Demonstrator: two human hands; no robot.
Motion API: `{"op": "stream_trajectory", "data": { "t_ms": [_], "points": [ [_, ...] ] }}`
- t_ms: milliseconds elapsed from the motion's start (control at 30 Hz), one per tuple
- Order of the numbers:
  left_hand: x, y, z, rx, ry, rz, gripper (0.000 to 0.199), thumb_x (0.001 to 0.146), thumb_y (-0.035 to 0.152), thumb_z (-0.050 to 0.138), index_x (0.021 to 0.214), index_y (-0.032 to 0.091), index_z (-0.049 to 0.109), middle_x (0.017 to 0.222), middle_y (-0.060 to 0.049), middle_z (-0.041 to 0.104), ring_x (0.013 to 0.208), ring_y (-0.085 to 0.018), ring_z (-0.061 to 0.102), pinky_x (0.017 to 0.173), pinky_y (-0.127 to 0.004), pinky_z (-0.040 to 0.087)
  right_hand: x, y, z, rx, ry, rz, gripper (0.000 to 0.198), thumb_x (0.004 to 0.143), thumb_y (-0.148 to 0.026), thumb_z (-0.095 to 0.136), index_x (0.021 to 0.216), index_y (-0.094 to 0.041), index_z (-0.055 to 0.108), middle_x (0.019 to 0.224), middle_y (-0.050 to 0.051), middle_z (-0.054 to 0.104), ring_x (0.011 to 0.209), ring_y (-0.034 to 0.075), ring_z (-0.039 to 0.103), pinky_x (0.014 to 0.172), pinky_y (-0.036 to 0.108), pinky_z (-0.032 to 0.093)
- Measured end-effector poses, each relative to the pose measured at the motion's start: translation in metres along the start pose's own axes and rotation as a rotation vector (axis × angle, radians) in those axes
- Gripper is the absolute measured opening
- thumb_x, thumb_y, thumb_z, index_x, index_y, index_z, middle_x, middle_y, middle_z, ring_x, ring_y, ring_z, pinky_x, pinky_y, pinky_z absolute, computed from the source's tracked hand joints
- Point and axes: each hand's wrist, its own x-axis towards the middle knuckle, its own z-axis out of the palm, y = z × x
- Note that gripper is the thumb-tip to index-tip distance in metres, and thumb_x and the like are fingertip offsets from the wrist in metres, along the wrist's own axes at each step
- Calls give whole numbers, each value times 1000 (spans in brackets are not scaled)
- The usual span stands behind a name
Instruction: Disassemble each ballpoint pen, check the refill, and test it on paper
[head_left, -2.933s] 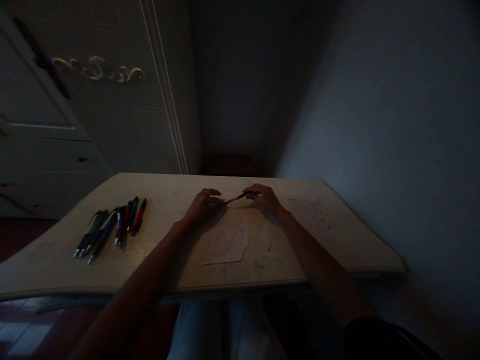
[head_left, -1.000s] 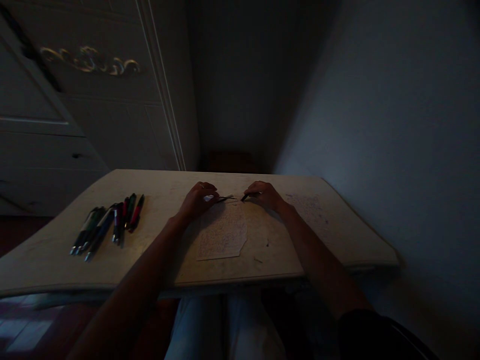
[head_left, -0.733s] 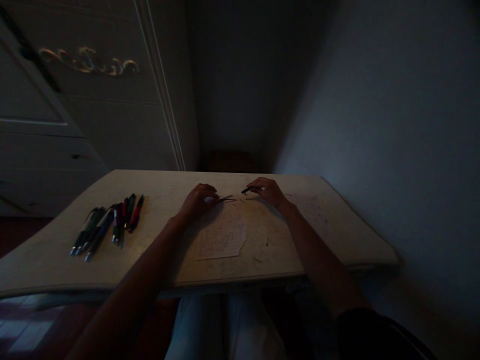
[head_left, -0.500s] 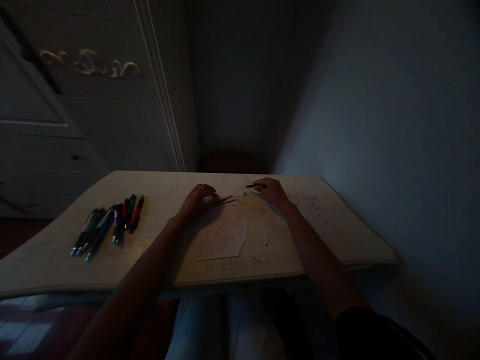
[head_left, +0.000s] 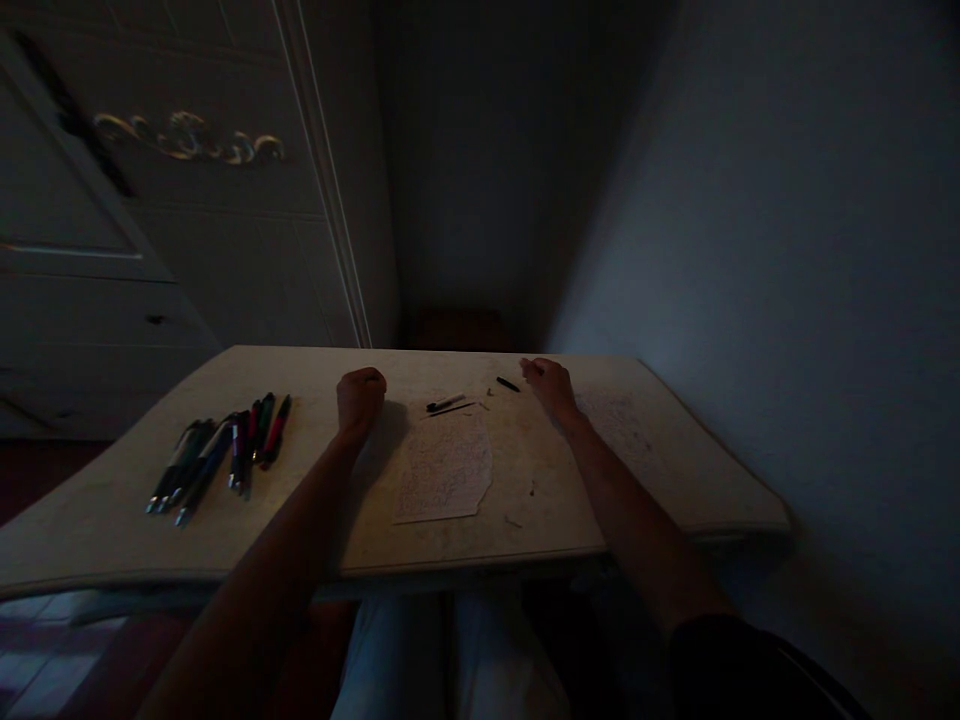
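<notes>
My left hand (head_left: 361, 400) is curled into a loose fist above the table, left of the written sheet, with nothing seen sticking out of it. My right hand (head_left: 549, 385) has its fingers loosely bent and apart. Just left of its fingertips lies a short black pen part (head_left: 508, 384), not touched. Between the hands, at the top edge of the sheet of paper (head_left: 444, 470), rest a pen barrel with dark and pale sections (head_left: 446, 404) and a thin dark refill-like stick (head_left: 452, 410). Tiny bits (head_left: 489, 392) lie beside them.
Several pens (head_left: 202, 460) lie grouped on the left of the pale table (head_left: 555, 520). Another written sheet (head_left: 619, 425) is under and beyond my right forearm. A wall (head_left: 750, 250) rises at the right, and a pale cabinet (head_left: 225, 260) stands behind on the left.
My left hand has let go of the pen barrel and moved left, curling up. My right hand has released the black pen part onto the table and drawn slightly right.
</notes>
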Motion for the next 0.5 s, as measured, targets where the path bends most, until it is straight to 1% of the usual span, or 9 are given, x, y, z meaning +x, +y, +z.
{"op": "stream_trajectory", "data": {
  "t_ms": [67, 133, 200, 300, 400, 500],
  "points": [
    [-1, 4, -1, 36, -17, 21, 15, 58, 19, 44, 50, 18, 57, 49, -3, 55, 56, -17, 54, 53, -25, 35, 2, -2, -2, 6, 97, 77, 54, 94, -58, 44, 55, -21, 49, 53, 1, 53, 54, 15, 49, 55, 27, 33],
    [-3, 7, 0, 68, -58, 56, 15, 58, 19, 43, 47, 18, 54, 48, -4, 53, 57, -17, 53, 55, -25, 35, 3, -2, -3, 45, 131, 166, 62, 93, -67, 35, 50, -23, 40, 47, 0, 44, 49, 15, 43, 51, 28, 29],
    [-4, 8, 0, 79, -92, 81, 15, 57, 19, 42, 46, 18, 52, 47, -3, 51, 57, -17, 52, 56, -25, 34, 3, -1, -3, 114, 96, 245, 68, 91, -76, 25, 47, -25, 34, 43, -1, 36, 43, 14, 37, 47, 29, 26],
    [-5, 8, 0, 60, -123, 90, 15, 56, 20, 41, 45, 18, 50, 45, -2, 45, 53, -15, 48, 54, -24, 33, 2, 1, 1, 242, 27, 308, 71, 87, -83, 14, 46, -26, 29, 40, -2, 32, 37, 12, 31, 43, 29, 25],
    [-5, 7, 0, 24, -140, 65, 14, 55, 20, 40, 44, 18, 50, 44, 0, 41, 49, -13, 43, 51, -24, 31, 1, 1, 3, 308, -5, 326, 73, 83, -87, 14, 46, -26, 31, 40, -2, 34, 35, 11, 31, 42, 28, 25],
    [-7, 7, 0, 1, -147, 59, 13, 53, 21, 40, 44, 18, 49, 44, 0, 41, 47, -13, 41, 50, -25, 30, 0, -3, 3, 307, -10, 305, 75, 82, -88, 15, 44, -25, 31, 39, -2, 33, 35, 11, 31, 42, 29, 25]
  ]
}}
